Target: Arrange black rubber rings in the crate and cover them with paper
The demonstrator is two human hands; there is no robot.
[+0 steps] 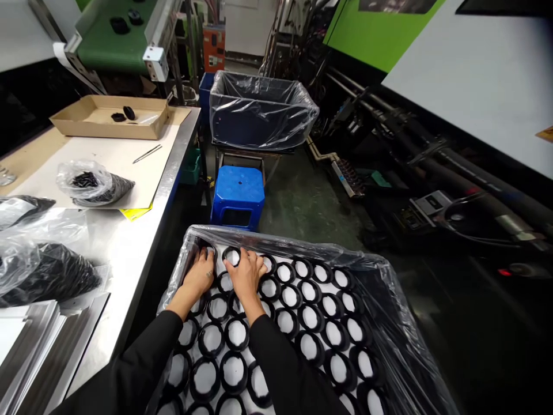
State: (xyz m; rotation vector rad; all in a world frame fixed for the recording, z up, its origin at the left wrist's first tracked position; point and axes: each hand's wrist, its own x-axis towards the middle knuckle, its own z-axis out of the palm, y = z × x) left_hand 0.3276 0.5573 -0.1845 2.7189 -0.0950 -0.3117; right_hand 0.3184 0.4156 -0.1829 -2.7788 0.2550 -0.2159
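Observation:
A plastic-lined bin [391,323] in front of me holds several black rings [309,347] laid flat in rows on white paper. My left hand [199,275] rests palm down on the rings at the bin's far left corner, fingers curled against the liner. Beside it, my right hand [247,272] lies palm down with its fingers spread over the rings in the far row, fingertips next to one ring [232,255]. Neither hand lifts anything clear of the layer. Both arms wear black sleeves.
A steel table [125,242] runs along my left with bags of black parts [93,183], a cardboard tray [108,116] and metal plates [38,346]. Ahead stand a blue stool [238,193] and a second lined bin [259,109]. Machinery and hoses fill the right side.

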